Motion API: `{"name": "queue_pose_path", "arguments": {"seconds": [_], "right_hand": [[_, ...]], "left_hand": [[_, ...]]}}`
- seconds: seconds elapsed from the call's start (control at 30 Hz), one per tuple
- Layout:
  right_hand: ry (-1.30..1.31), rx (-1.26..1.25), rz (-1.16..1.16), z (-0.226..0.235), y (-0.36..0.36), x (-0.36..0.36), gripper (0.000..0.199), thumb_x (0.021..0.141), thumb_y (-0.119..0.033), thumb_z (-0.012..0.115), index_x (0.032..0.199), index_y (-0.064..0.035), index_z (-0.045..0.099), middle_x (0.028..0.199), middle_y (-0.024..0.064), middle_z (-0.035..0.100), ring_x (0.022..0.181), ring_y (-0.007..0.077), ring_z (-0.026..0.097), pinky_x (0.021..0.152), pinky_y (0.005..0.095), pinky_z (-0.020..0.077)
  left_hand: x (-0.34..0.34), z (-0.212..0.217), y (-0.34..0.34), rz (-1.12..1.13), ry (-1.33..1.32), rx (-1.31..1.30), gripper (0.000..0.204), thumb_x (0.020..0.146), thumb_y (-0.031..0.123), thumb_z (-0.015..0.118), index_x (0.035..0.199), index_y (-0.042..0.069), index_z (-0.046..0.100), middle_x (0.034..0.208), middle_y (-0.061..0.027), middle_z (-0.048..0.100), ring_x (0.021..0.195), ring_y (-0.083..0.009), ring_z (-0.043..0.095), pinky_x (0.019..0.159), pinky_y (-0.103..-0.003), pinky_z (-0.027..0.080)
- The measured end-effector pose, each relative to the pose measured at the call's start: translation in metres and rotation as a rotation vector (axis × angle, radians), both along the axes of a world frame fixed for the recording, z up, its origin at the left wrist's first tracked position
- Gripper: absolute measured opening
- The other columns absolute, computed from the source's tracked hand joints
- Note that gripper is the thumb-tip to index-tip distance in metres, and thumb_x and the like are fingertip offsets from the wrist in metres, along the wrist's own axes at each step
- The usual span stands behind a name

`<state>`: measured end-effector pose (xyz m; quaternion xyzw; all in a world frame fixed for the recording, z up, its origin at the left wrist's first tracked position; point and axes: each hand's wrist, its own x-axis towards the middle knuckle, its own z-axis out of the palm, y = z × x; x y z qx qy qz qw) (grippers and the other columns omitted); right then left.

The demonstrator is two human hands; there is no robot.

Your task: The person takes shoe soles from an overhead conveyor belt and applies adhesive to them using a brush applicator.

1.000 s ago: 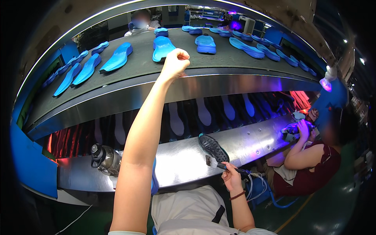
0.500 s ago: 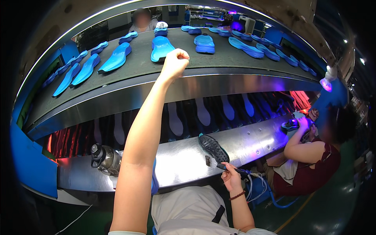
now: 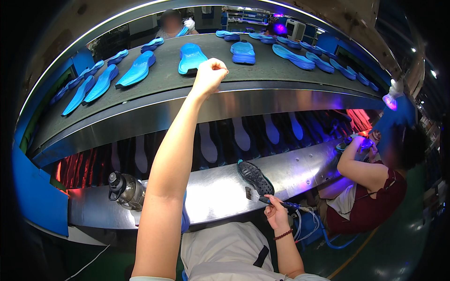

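Note:
My left hand (image 3: 209, 75) is stretched up to the upper conveyor belt (image 3: 164, 89), fingers curled shut, just right of a blue shoe sole (image 3: 191, 58); it holds nothing that I can see. My right hand (image 3: 275, 213) is low near my lap, gripping a small brush (image 3: 267, 200) whose head points at a black shoe sole (image 3: 254, 177) lying tread-up on the shiny steel shelf (image 3: 215, 192).
Several blue soles (image 3: 136, 70) ride the upper belt. A metal bottle (image 3: 124, 189) stands on the shelf at left. A person in a dark red top (image 3: 375, 187) works at right, another (image 3: 171, 23) across the belt. Pale insoles (image 3: 208, 145) hang below the belt.
The blue soles on the upper belt have drifted a little; the far person now lifts a gloved hand. My two hands have barely moved.

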<state>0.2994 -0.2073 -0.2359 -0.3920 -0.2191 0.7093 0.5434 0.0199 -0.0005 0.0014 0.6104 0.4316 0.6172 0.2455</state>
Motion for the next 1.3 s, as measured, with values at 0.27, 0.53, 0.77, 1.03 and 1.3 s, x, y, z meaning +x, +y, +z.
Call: {"name": "queue_pose_path", "arguments": {"seconds": [0.27,0.53,0.77,1.03,1.3], "right_hand": [[-0.021,0.004,-0.022,0.001,0.001,0.004,0.022,0.085,-0.017,0.051,0.096,0.0006,0.057,0.073,0.0011,0.058,0.048,0.0076,0.046,0.045,0.0196,0.0360],[-0.017,-0.005,-0.018,-0.003,0.002,0.008,0.022,0.084,-0.018,0.052,0.096,0.0002,0.057,0.073,0.0013,0.058,0.048,0.0080,0.046,0.045,0.0202,0.0360],[-0.021,-0.006,-0.022,-0.003,0.004,0.012,0.022,0.084,-0.017,0.052,0.096,0.0001,0.057,0.074,0.0014,0.058,0.048,0.0081,0.047,0.045,0.0202,0.0361],[0.009,0.008,-0.010,-0.002,0.007,0.015,0.021,0.085,-0.016,0.051,0.094,0.0017,0.057,0.074,0.0025,0.058,0.048,0.0075,0.049,0.045,0.0190,0.0386],[0.014,0.008,-0.002,-0.003,0.010,0.019,0.019,0.085,-0.015,0.051,0.094,0.0011,0.057,0.077,0.0031,0.058,0.048,0.0074,0.049,0.045,0.0190,0.0385]], "left_hand": [[0.003,0.000,0.001,0.028,0.024,0.002,0.008,0.068,0.004,0.051,0.074,0.007,0.054,0.065,0.0036,0.050,0.054,-0.0031,0.043,0.036,-0.020,0.036],[0.002,-0.005,0.009,0.001,0.035,0.042,0.010,0.066,0.000,0.051,0.074,0.006,0.054,0.063,0.0035,0.050,0.054,-0.0028,0.042,0.037,-0.019,0.034],[0.010,0.000,0.004,0.017,0.069,-0.001,0.010,0.067,0.002,0.050,0.075,0.007,0.053,0.065,0.0027,0.052,0.055,-0.0031,0.043,0.038,-0.021,0.037],[0.015,0.002,0.004,0.016,0.031,-0.086,0.006,0.069,0.004,0.051,0.073,0.008,0.051,0.068,0.0025,0.054,0.055,-0.0034,0.045,0.036,-0.022,0.040],[0.017,0.000,0.008,-0.012,-0.023,-0.016,0.004,0.068,0.004,0.058,0.068,0.004,0.054,0.061,-0.0006,0.053,0.047,-0.0062,0.046,0.034,-0.021,0.038]]}}
